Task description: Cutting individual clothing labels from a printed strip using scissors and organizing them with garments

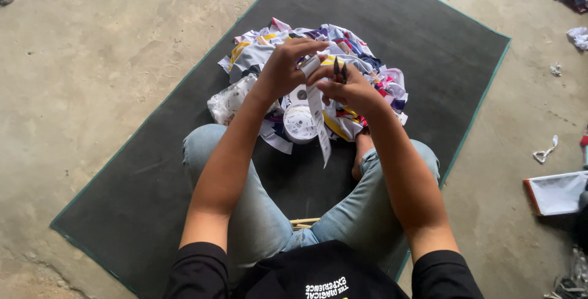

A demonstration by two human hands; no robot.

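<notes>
You sit cross-legged on a dark mat [153, 170] laid over the concrete floor [79, 60], with a heap of mixed-colour cloth scraps [361, 72] just past your knees. Both your hands are raised over that heap, close together. Your left hand [283, 69] has its grip clenched on the top end of a long white label strip [318, 118]. The strip hangs from your fingers with its long axis nearly vertical in the view, its free end pointing back toward you and ending over the gap between your legs. Your right hand [350, 91] is closed around a pair of small dark snips [340, 71], whose tips point away from you, right beside the strip's upper end. A white roll of tape [300, 123] lies at the near edge of the heap, just behind the hanging strip.
</notes>
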